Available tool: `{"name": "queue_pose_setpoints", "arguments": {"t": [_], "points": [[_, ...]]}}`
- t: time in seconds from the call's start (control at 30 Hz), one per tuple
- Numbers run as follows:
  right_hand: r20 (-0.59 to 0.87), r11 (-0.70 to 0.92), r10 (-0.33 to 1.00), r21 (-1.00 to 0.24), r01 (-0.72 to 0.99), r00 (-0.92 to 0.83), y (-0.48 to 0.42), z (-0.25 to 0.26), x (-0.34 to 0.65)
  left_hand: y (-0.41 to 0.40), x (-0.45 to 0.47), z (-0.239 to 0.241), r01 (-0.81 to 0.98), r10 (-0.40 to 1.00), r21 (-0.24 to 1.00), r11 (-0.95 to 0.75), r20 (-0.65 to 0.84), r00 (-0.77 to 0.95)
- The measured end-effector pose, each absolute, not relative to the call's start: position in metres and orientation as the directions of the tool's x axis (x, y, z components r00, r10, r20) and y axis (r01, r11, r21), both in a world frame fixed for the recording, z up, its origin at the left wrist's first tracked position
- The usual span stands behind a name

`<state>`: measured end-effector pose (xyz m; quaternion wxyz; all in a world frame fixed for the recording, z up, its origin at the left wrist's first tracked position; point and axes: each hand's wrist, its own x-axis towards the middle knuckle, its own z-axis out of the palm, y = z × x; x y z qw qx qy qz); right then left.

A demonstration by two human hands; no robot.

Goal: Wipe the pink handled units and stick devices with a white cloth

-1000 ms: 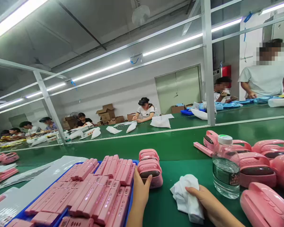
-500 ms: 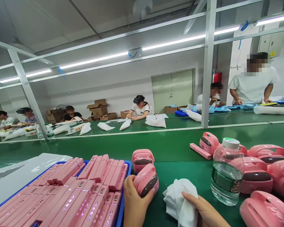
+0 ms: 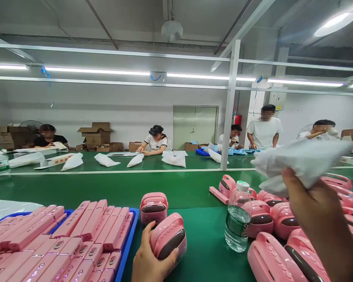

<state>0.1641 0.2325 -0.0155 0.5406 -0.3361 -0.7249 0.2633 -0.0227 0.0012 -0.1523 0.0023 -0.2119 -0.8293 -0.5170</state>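
green smooth surface (image 3: pixel 206 250); left hand (image 3: pixel 153 254) gripping pink rounded plastic handled device (image 3: pixel 169 235), cupped round its side, presumably for steadiness; right hand (image 3: pixel 314 201) raised, gripping bunched white cloth (image 3: pixel 306 156)

Bare fingers (image 3: pixel 147 235), bare right forearm (image 3: pixel 339 244)

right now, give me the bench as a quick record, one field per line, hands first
left hand: grips a tilted pink device
right hand: holds up a white cloth, blurred
blue tray: layered with pink bars, left of the left hand
second pink device: just behind the held one
clear bottle: upright, capped, right of the held device
more pink devices: grouped at the right
work surface: green
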Motion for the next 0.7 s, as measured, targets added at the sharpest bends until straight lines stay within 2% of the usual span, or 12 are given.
{"name": "queue_pose_setpoints", "arguments": {"t": [0.03,0.1,0.17,0.23,0.3,0.43,0.53,0.63,0.7], "points": [[0.631,0.668,0.744,-0.7,0.252,-0.221,0.242,-0.011,0.162,0.002,-0.023,-0.154,0.356,0.359,0.853,0.382,0.218,-0.907],[0.648,0.758,0.65,-0.59,0.279,-0.397,0.26,-0.015,0.149,0.003,-0.024,-0.157,0.358,0.37,0.843,0.401,0.209,-0.905],[0.621,0.849,0.505,-0.484,0.213,-0.599,0.275,-0.032,0.132,0.003,-0.025,-0.16,0.36,0.373,0.838,0.41,0.206,-0.905],[0.631,0.896,0.406,-0.417,0.152,-0.661,0.288,-0.053,0.119,0.002,-0.026,-0.161,0.36,0.367,0.837,0.411,0.21,-0.906],[0.662,0.912,0.372,-0.393,0.122,-0.651,0.298,-0.069,0.111,0.001,-0.026,-0.161,0.363,0.355,0.831,0.422,0.217,-0.909],[0.707,0.896,0.393,-0.437,0.073,-0.588,0.313,-0.074,0.105,0.0,-0.028,-0.161,0.344,0.339,0.826,0.446,0.2,-0.919],[0.712,0.853,0.457,-0.521,0.035,-0.533,0.318,-0.06,0.101,0.0,-0.032,-0.163,0.332,0.349,0.852,0.404,0.192,-0.917],[0.687,0.745,0.599,-0.666,-0.027,-0.411,0.314,-0.048,0.095,0.0,-0.035,-0.167,0.337,0.355,0.881,0.333,0.214,-0.91],[0.615,0.611,0.73,-0.783,-0.12,-0.298,0.307,-0.047,0.086,0.0,-0.036,-0.169,0.343,0.366,0.893,0.292,0.227,-0.902]]}}
